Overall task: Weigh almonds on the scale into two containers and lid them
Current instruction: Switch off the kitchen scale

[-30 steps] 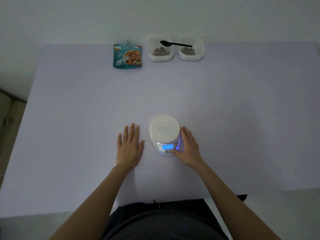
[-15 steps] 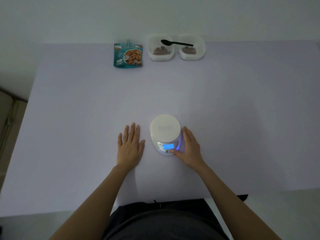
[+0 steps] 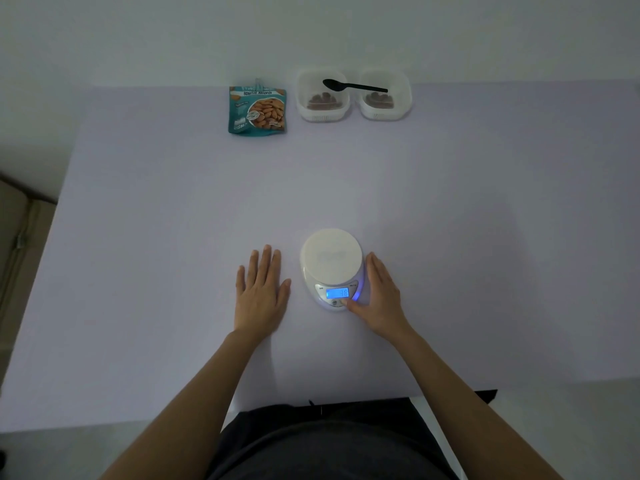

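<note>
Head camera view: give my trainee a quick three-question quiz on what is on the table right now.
1. True or false: the scale has a container on its platform.
2. The black spoon lies: A) on the scale, B) across the tops of the two containers, C) on the almond bag.
3. Which hand touches the scale, and what is the other doing?

Key
1. False; the platform is bare, though the display is lit.
2. B.
3. The right hand rests against the scale with its thumb at the buttons; the left hand lies flat on the table, apart from the scale.
</note>
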